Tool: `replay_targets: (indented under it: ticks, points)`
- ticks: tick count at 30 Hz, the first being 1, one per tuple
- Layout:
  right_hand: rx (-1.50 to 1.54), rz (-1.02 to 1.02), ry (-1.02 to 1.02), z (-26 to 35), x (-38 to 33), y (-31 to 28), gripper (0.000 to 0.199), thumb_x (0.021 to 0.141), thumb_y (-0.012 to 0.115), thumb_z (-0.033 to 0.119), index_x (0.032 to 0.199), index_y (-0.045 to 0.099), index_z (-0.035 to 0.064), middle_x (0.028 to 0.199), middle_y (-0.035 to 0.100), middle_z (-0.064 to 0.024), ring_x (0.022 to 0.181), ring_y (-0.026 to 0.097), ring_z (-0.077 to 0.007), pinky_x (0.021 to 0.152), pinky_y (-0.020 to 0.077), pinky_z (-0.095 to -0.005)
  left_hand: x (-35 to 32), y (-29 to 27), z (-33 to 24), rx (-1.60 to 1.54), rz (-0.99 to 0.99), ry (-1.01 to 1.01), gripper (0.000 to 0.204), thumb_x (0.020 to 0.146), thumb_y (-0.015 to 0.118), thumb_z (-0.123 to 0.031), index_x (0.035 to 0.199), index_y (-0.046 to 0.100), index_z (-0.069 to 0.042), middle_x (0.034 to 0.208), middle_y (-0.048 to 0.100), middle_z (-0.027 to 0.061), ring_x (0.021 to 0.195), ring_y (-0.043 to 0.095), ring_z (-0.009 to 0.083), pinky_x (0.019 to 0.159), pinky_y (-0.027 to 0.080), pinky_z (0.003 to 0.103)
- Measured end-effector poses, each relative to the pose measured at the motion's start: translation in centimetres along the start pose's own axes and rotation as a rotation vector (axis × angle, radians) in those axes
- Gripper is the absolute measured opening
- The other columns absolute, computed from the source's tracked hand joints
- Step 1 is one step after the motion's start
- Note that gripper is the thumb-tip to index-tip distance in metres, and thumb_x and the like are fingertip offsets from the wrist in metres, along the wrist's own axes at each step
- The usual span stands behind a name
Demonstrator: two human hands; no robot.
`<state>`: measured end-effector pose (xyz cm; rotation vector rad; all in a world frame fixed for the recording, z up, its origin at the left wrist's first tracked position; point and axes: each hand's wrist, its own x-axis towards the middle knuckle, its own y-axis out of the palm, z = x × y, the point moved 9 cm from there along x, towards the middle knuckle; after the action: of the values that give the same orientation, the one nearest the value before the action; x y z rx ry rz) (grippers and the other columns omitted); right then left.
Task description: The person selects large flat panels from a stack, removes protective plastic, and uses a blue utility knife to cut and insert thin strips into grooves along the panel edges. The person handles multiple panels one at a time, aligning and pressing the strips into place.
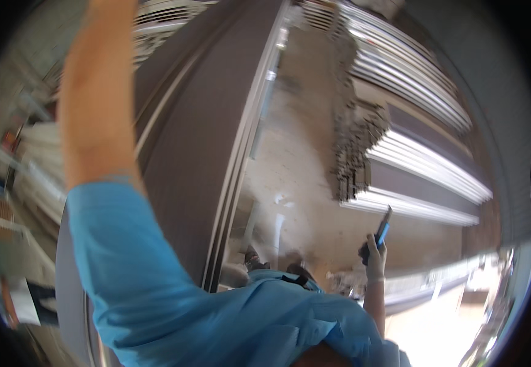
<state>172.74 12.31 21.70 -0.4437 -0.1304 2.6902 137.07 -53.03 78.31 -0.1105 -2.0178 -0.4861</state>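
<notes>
My right hand point(375, 263), in a pale glove, is low on the right, away from my body. Its fingers are closed round a blue and black knife point(383, 231) that looks like a utility knife, its narrow dark blade pointing up. My left forearm point(99, 104) stretches up past the top edge, so the left hand is out of the picture. Beside that arm lie long grey-brown panels point(198, 122) with pale edges, set one against another. Whether the left hand touches them is hidden.
Stacked long panels and shiny white strips point(424, 165) lie to the right, their uneven ends toward the bare floor point(290, 134). My shoes point(256, 260) stand below. At far left, part of another person point(17, 300) shows. Much is blurred by motion.
</notes>
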Motion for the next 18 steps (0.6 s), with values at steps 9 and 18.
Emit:
replay_targets:
  ticks: [9, 18]
  points:
    - [0.053, -0.01, 0.193, -3.0, 6.0, 2.5, 0.03, 0.099, 0.063, 0.033, 0.111, 0.055, 0.0074, 0.073, 0.056, -0.0012, 0.058, 0.058, -0.0105, 0.052, 0.0493, -0.0271, -21.0, -25.1, 16.4, 1.214, 0.037, -0.622, 0.045, 0.104, 0.05, -0.04, 0.125, 0.054, -0.001, 0.117, 0.061, 0.0125, 0.104, 0.057, 0.0222, 0.092, 0.044, 0.033]
    - [-0.061, 0.217, 0.176, -0.9, 22.6, 4.5, 0.023, 0.101, 0.058, 0.029, 0.109, 0.058, 0.0073, 0.071, 0.057, -0.0015, 0.055, 0.058, -0.0106, 0.049, 0.0492, -0.0266, -40.6, -31.3, 14.5, 1.264, -0.135, -1.254, 0.064, 0.102, 0.051, -0.048, 0.138, 0.055, 0.006, 0.135, 0.06, 0.0101, 0.122, 0.055, 0.0176, 0.107, 0.04, 0.031]
